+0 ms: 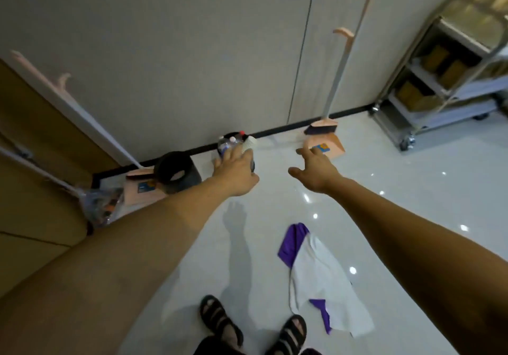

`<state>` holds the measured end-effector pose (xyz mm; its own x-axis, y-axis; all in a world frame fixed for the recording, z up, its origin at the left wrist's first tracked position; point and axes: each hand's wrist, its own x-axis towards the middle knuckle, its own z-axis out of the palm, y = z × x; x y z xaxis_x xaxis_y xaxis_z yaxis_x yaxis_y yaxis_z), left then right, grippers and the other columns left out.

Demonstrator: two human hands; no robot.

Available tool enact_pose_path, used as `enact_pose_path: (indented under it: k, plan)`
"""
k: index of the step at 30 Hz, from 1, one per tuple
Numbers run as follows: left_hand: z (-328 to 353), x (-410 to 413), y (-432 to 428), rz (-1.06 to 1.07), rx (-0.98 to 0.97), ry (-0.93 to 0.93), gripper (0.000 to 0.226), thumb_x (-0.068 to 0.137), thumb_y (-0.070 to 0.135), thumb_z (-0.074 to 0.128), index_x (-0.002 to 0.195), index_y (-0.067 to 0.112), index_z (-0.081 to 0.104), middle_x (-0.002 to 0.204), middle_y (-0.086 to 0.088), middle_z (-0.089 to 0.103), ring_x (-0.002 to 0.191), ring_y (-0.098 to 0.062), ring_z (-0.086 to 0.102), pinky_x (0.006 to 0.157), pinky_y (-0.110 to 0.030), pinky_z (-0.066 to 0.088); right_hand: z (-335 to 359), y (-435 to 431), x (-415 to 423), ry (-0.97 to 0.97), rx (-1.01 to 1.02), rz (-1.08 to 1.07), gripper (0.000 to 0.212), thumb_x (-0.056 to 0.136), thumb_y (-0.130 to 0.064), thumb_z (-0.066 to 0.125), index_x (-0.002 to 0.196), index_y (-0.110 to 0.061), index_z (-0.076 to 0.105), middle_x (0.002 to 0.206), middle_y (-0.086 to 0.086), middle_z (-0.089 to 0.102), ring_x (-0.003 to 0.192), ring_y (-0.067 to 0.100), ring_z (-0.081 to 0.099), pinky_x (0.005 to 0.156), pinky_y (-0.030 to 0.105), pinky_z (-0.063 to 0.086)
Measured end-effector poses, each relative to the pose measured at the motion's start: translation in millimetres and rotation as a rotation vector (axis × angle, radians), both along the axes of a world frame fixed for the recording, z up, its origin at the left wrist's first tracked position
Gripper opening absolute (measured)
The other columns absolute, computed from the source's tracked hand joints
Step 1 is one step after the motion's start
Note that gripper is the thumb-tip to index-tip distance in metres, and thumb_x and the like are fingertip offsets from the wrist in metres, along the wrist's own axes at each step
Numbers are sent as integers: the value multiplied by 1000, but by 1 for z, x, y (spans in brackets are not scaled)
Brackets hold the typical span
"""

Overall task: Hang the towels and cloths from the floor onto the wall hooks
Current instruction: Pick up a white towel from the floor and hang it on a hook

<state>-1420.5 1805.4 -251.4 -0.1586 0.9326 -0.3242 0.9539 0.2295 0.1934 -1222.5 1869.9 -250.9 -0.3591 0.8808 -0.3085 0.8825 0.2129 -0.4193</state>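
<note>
A white cloth (327,280) lies crumpled on the glossy floor in front of my sandalled feet, on top of a purple cloth (292,242) that sticks out at its far and near ends. Both my arms stretch forward above the floor. My left hand (236,171) is held out with fingers apart, in front of a bin by the wall, holding nothing. My right hand (316,169) is also spread and holds nothing, well beyond the cloths. A pink hook (343,32) shows near the wall at right, and another pink hook (63,79) at left.
A black bin (178,176) and a second bin with bottles and paper cups (237,143) stand by the baseboard. A pink broom and dustpan (324,137) lean on the wall. A metal trolley (445,79) is at right, a mop (82,112) and wooden cabinet at left.
</note>
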Motion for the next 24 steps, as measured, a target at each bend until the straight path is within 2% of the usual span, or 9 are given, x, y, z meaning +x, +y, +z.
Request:
enact_pose_path:
  k: [3,10,18,24]
  plan:
    - [-45,58,8,-117,-122,-46,73,89,39,49,151,21,14,159,-7,9,144,-30,10,112,-50,19,-43,-7,59,-45,-118,-96,66,92,-43,56,147,-14,34,148,17,35,130,37,42,105,44,37]
    - [-189,132,29,-250,-341,-146,69,93,36,46,152,19,14,158,-8,13,140,-30,21,111,-43,26,-179,-33,146,-67,-345,-327,60,93,-44,54,145,-18,38,145,12,40,123,31,50,101,40,43]
    - [-423,182,45,-321,-498,-159,69,92,35,48,151,19,16,156,-9,17,138,-30,24,109,-43,29,-422,-37,187,-120,-517,-424,57,94,-41,52,145,-17,39,143,10,42,125,30,48,104,41,42]
    - [-586,194,53,-320,-471,-174,69,90,32,50,150,19,20,153,-8,22,135,-30,28,105,-42,32,-609,-19,181,-84,-533,-415,58,96,-37,49,147,-15,34,146,11,41,129,31,44,104,40,39]
